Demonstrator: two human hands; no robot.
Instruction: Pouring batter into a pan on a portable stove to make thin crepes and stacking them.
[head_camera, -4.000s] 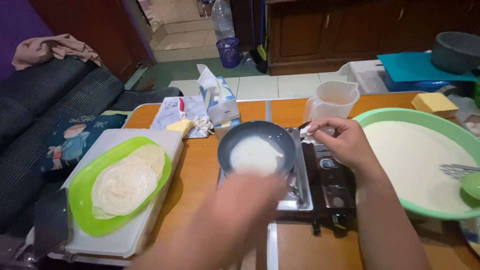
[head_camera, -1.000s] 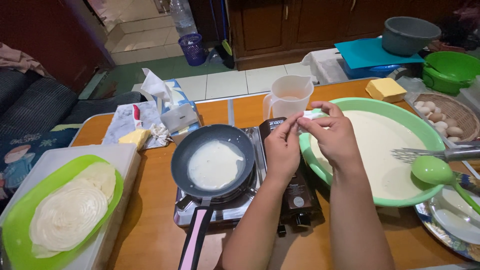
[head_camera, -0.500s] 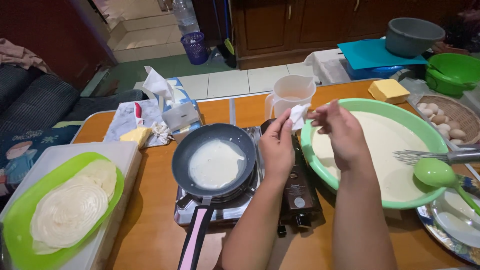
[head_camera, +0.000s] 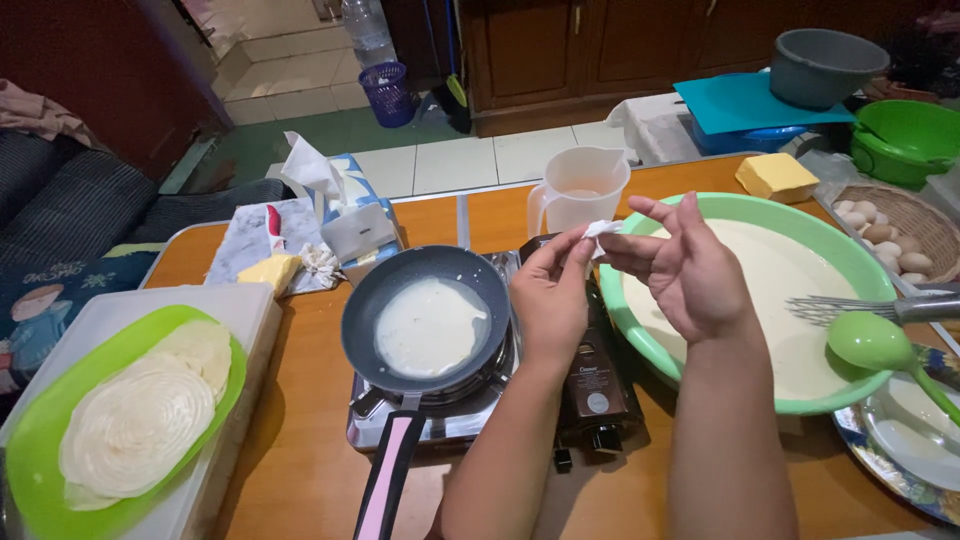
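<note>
Pinching a small white tissue scrap (head_camera: 601, 231) between them, the left hand (head_camera: 550, 295) and right hand (head_camera: 690, 270) meet above the green batter bowl (head_camera: 650, 330), clear of the pan (head_camera: 428, 322) cooking a thin pancake on the worktop (head_camera: 300, 440) stove.
</note>
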